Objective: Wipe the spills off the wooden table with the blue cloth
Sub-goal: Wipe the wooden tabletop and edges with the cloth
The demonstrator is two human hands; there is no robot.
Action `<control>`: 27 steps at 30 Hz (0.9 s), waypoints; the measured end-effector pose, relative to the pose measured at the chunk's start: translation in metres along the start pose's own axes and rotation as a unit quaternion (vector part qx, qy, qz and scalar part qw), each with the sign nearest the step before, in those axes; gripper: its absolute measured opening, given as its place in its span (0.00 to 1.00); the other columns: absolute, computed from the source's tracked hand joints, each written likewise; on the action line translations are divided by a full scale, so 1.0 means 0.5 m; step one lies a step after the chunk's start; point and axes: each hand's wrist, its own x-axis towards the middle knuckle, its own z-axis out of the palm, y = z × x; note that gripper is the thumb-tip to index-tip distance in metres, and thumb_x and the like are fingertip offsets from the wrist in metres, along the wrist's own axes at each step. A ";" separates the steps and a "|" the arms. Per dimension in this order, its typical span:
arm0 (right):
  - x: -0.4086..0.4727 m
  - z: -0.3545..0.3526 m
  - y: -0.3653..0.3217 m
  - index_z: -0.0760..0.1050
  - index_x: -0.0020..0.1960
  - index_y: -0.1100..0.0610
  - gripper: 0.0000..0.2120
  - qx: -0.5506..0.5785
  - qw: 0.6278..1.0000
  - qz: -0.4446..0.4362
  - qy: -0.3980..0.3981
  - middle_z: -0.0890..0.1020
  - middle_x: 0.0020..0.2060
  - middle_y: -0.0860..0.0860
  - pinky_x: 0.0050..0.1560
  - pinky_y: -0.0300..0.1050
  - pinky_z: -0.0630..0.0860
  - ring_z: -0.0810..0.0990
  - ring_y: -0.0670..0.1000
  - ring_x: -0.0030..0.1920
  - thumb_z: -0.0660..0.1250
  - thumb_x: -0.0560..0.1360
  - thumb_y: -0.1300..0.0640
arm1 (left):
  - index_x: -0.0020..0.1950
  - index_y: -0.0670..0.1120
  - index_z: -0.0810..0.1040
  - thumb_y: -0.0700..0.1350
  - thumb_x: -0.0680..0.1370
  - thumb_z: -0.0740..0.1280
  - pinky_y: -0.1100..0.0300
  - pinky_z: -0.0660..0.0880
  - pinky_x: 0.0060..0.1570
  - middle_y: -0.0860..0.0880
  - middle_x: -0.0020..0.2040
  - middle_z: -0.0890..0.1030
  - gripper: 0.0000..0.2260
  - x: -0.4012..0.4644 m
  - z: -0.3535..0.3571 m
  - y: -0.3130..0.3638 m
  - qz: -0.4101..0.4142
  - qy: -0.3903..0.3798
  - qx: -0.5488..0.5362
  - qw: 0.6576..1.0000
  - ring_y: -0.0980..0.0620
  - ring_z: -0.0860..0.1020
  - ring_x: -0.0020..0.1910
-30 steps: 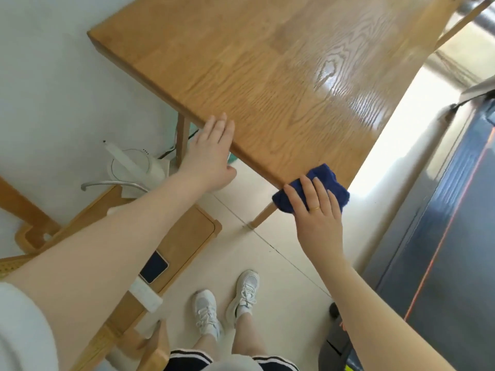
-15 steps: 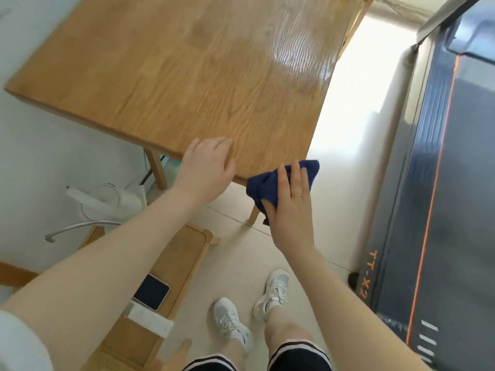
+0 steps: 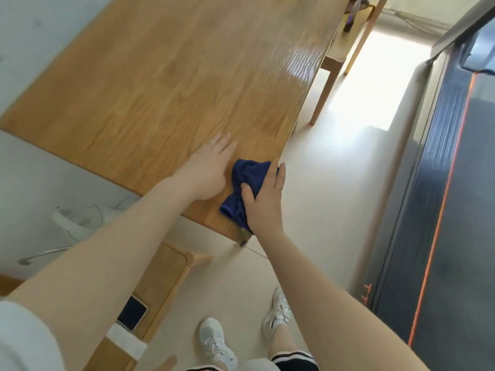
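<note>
The wooden table (image 3: 166, 84) fills the upper left, its near right corner by my hands. A crumpled dark blue cloth (image 3: 245, 183) lies on that corner of the top. My right hand (image 3: 265, 199) presses down on the cloth, thumb tucked into its folds, fingers reaching to the table's right edge. My left hand (image 3: 207, 172) lies flat on the wood just left of the cloth, fingers spread, holding nothing. I can make out no spill on the glossy surface.
A treadmill (image 3: 442, 183) with an orange stripe runs along the right. A low wooden stool (image 3: 163, 274) with a phone (image 3: 131, 313) on it stands below the table's near edge. A white fan base (image 3: 77, 218) sits on the floor at left. Another wooden piece (image 3: 337, 52) stands past the table's right edge.
The cloth has come up from the table's front edge onto the top. My right hand went with it. My left hand slid further onto the wood, and the view swung left.
</note>
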 end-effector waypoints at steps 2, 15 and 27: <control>-0.039 0.006 0.016 0.41 0.76 0.56 0.36 -0.014 0.999 -0.013 -0.036 0.40 0.75 0.55 0.73 0.55 0.55 0.47 0.55 0.75 0.61 0.77 0.55 | 0.76 0.47 0.40 0.38 0.77 0.59 0.55 0.44 0.73 0.46 0.77 0.37 0.35 0.015 -0.018 -0.003 0.000 -0.082 0.033 0.996 0.50 0.39 0.76; 0.252 -0.060 -0.043 0.42 0.76 0.57 0.38 -0.063 0.997 0.032 0.029 0.41 0.75 0.56 0.74 0.49 0.48 0.43 0.55 0.75 0.62 0.77 0.49 | 0.77 0.50 0.42 0.60 0.63 0.74 0.49 0.47 0.74 0.46 0.77 0.39 0.54 0.040 0.002 -0.008 -0.041 -0.082 0.094 0.991 0.47 0.44 0.76; 0.247 -0.047 -0.044 0.45 0.75 0.60 0.34 -0.013 0.995 0.062 0.076 0.49 0.75 0.55 0.72 0.47 0.58 0.53 0.54 0.74 0.60 0.78 0.51 | 0.76 0.51 0.39 0.69 0.64 0.68 0.49 0.49 0.74 0.46 0.77 0.38 0.53 0.032 -0.027 -0.029 0.016 -0.119 0.148 0.982 0.46 0.43 0.76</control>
